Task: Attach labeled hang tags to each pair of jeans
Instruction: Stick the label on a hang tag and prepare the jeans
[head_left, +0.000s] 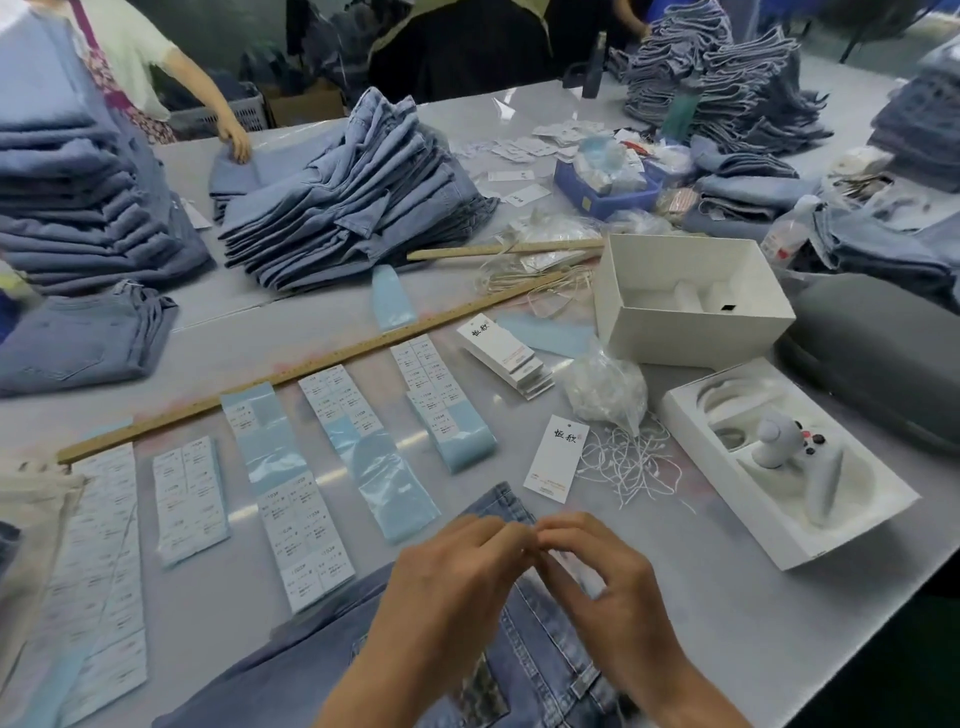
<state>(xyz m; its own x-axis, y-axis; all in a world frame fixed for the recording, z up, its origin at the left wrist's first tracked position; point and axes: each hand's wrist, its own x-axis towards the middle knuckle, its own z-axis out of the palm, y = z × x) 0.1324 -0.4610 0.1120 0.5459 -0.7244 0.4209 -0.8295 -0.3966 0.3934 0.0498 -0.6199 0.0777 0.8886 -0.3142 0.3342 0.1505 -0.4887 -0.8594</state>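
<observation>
Jeans (524, 639) lie flat at the near edge of the table (727, 623), under both hands. The left hand (452, 577) and right hand (597, 566) meet fingertip to fingertip above the waistband, each grip pinched on what seems a thin string, too blurred to be sure. A hang tag (556, 457) lies just beyond, beside loose strings (628, 462).

2 hands (457, 577); 2 wooden rulers (311, 364); 2 white boxes (691, 296).

Long pale grey glossy worktable (727, 613) fills room; dark grey plastic crate (244, 111) at eleven o'clock; overhead glare streaks.
</observation>
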